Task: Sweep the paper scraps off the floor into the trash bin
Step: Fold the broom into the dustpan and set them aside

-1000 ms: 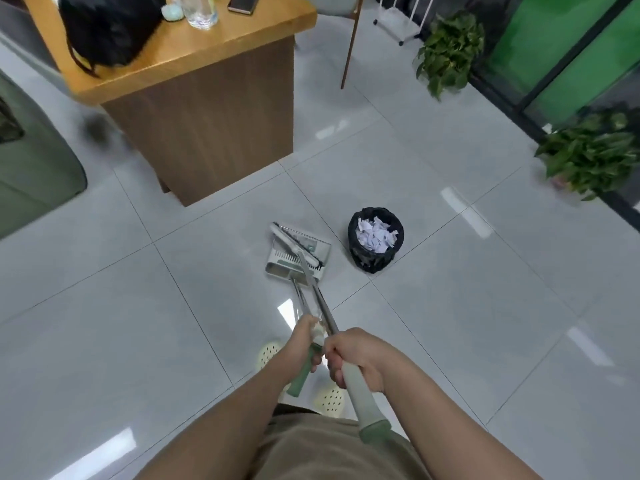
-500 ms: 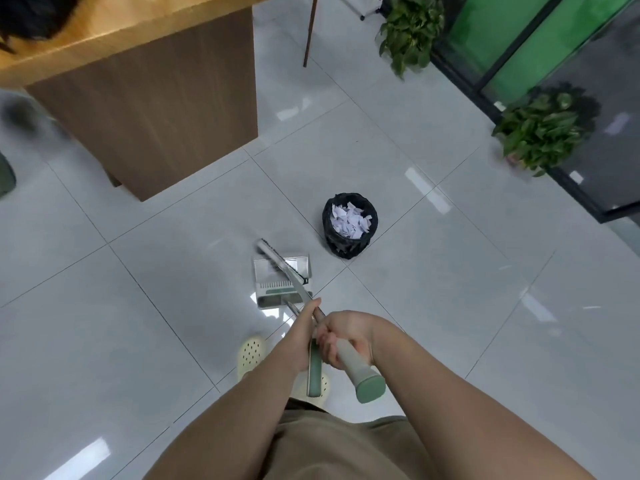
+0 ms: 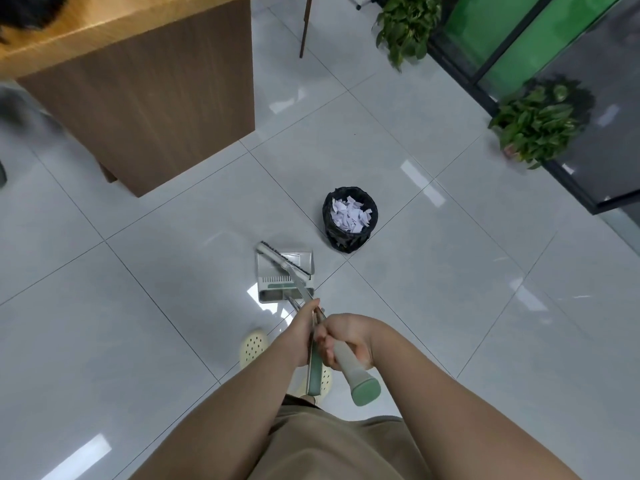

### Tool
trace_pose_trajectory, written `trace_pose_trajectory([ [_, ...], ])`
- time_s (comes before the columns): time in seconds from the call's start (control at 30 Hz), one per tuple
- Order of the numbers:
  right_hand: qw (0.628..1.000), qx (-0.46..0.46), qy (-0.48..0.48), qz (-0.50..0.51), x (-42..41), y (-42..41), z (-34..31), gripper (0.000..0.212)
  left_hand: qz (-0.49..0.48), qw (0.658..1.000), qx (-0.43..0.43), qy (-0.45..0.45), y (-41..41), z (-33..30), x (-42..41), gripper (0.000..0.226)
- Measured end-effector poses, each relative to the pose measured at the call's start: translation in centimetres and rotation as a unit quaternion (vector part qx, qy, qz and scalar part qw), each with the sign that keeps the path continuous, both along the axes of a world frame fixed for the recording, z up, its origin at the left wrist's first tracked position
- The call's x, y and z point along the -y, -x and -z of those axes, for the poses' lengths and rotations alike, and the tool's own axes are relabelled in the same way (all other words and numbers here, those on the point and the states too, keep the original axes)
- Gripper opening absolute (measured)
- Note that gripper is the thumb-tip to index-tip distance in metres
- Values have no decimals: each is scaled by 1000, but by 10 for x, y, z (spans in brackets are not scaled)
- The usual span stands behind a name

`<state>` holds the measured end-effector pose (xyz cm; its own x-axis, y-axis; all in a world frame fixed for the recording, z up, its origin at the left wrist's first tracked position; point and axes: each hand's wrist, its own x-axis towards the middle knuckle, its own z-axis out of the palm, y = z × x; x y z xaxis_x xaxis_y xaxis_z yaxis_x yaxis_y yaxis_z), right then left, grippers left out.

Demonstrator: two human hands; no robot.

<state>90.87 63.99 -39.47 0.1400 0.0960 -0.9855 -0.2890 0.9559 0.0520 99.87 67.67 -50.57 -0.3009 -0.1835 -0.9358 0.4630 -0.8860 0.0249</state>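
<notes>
A small black-lined trash bin (image 3: 349, 237) stands on the grey tile floor, filled with white paper scraps (image 3: 350, 214). Just left of it and nearer to me a grey dustpan (image 3: 270, 278) sits on the floor, and the broom head (image 3: 282, 259) lies across it. My left hand (image 3: 299, 336) grips the dustpan's long handle. My right hand (image 3: 346, 337) grips the broom handle, whose green end cap (image 3: 365, 389) points toward me. Both hands are side by side above my feet. I see no loose scraps on the floor.
A wooden desk (image 3: 152, 98) stands at the upper left. Two potted plants (image 3: 407, 24) (image 3: 535, 123) line a glass wall (image 3: 540, 39) on the right. A chair leg (image 3: 306, 26) stands at the top. My yellow slippers (image 3: 254, 346) are below my hands.
The view has tilted down and shifted, so desk and bin sit differently in frame. The broom and dustpan have drawn closer to me, and both handles now stand steeper.
</notes>
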Motion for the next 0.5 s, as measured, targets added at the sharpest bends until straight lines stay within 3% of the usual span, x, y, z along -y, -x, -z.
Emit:
trace_pose_trajectory([
  [0.1,1000,-1,23,4,17,-5,-3,27,-7,997,33,62,1,-10,4,74],
  [0.23,994,19,53,92,44,-8,-12,22,28,981,140,132,-1,-18,6,66],
  [0.37,985,47,112,125,64,-10,-12,13,1,981,130,147,-19,-26,15,53],
  [0.5,971,75,170,148,64,-9,-12,23,-77,986,72,131,-19,-23,7,51],
])
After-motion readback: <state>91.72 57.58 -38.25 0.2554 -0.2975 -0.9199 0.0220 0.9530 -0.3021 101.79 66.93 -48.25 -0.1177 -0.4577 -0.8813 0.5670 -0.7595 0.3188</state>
